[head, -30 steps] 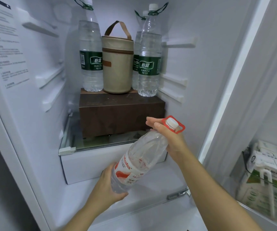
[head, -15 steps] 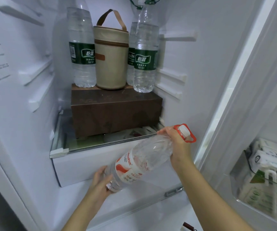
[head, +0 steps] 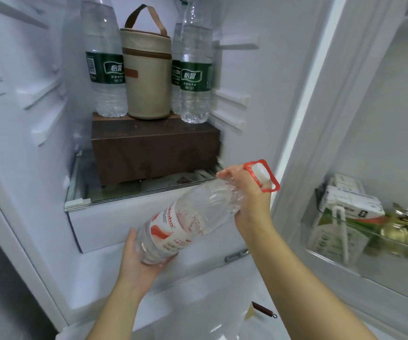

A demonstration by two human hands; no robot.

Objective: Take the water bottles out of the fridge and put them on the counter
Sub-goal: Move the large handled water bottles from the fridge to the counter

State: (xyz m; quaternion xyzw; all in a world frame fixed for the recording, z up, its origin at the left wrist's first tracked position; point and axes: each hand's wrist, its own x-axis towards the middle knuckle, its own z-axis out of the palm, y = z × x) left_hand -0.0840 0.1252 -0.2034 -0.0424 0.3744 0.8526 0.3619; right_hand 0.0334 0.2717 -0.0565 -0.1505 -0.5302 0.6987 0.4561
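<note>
- One bottle in transit. The left hand [head: 139,261] cups the base from below with thumb and fingers curled round it. The right hand [head: 252,204] is wrapped round the neck, just under the white cap [head: 259,171] and its red carry ring [head: 270,190]. The red-label water bottle [head: 190,222] is tilted, cap end up and to the right, touching no surface.
- Where relative to the fridge?
- In front of the white drawer [head: 104,224], just below the edge of the glass shelf [head: 80,201]. Versus a second ago, the cap end has swung away from the corner of the brown box [head: 153,148] toward the right wall and the open door. Both grips are unchanged. Reads as withdrawal under way, not a fresh grab.
- What's left inside?
- Three green-label bottles [head: 104,69], upright on the box at the back. One stands left of the beige insulated bag [head: 146,77] and two stand right of it, the rear bottle [head: 176,77] half hidden. All are in the same spots as before, untouched.
- Counter?
- Not in view, so no delivery can be confirmed. Estimate: early stage, first of four.
- Risks?
- The door bin [head: 332,253] with its cartons [head: 350,204] sits near on the right, so the swing out needs to clear it.
</note>
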